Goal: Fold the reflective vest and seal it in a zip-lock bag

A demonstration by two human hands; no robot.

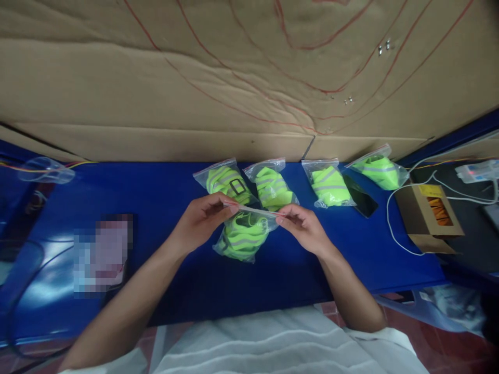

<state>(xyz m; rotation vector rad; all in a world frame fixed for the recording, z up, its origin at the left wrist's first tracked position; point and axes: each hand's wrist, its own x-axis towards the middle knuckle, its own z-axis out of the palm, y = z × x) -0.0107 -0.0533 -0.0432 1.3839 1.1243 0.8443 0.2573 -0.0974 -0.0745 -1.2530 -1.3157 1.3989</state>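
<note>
Brown cardboard sheeting (202, 98), marked with curved red lines, rises beyond a clear plastic zip-top bag (244, 240) holding neon-yellow fabric with grey stripes. Around and below that bag spreads a glossy blue tabletop (171, 182). Well to the bag's right sits an open brown cardboard box (413, 208) with orange showing through its side; well to its left lies a flat rectangular item (111, 246), blurred past naming.

At the bag's left end, the left hand (206, 218) pinches the strip along its mouth between thumb and fingers; at the right end, the right hand (304, 227) does likewise, so the strip runs straight between the 2. I cannot tell whether the bag touches the tabletop.

Beyond the bag lie 4 similar clear packets of striped neon-yellow fabric (329, 183), 2 just past it and 2 farther right. Also to its right is a dark rectangular phone (365, 201), beside 1 packet.
</note>
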